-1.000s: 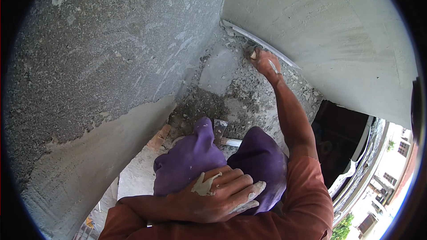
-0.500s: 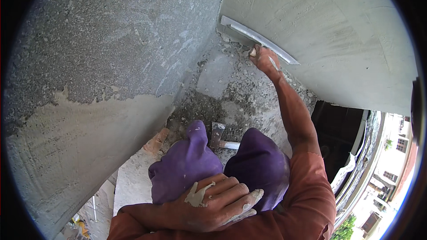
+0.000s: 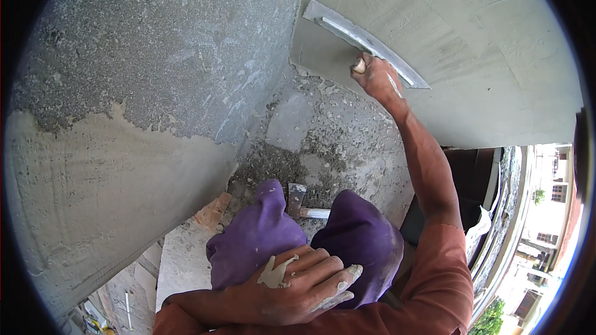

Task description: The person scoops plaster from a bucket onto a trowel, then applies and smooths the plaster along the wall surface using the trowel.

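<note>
My right hand is closed on a long finishing trowel by its pale handle, its blade lying along the smooth plastered wall, just above where wall meets floor. My left hand, smeared with grey plaster, lies across my lap over purple trousers, its fingers loosely bent and slightly apart, with nothing visible in them; its underside is hidden. On the rough floor between my knees lies an axe-like tool with a white-smeared handle.
A rough grey wall, coated smooth lower down, rises at the left. A broken brick piece sits by its foot. A dark opening with a battered edge is at right, with buildings and greenery outside. Planks and debris lie at lower left.
My right hand and the trowel have moved up the plastered wall, away from the floor junction. My left hand stays in my lap. The view has shifted slightly.
</note>
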`<act>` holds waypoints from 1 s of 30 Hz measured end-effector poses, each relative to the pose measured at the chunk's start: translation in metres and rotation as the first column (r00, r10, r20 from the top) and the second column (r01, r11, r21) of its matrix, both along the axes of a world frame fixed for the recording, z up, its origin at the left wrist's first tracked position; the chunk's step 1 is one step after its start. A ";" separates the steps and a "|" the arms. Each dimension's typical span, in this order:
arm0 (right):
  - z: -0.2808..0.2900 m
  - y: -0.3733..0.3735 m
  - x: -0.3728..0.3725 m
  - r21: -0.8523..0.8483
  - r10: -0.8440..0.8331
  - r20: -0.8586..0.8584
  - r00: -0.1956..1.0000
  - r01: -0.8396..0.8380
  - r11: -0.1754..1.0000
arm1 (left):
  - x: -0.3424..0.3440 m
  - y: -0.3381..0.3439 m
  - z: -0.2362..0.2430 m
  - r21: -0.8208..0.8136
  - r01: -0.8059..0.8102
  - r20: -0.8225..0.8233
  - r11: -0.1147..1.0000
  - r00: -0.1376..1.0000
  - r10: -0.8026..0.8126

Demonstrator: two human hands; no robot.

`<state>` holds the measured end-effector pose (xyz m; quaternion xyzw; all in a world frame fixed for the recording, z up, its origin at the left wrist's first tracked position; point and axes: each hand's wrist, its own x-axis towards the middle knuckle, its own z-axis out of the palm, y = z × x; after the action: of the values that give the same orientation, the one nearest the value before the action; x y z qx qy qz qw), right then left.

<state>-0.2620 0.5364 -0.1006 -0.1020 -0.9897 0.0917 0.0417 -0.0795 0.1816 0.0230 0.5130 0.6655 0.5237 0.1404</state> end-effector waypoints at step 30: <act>0.134 -0.019 0.037 0.172 0.055 -0.520 0.852 0.041 0.984 | -0.016 -0.005 0.017 -0.572 0.028 -0.488 0.820 0.791 -0.368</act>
<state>-0.2248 0.5174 0.0335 -0.0653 -0.9456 0.0280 0.3174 -0.0957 0.1770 0.0399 0.6568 0.7344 0.1164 0.1254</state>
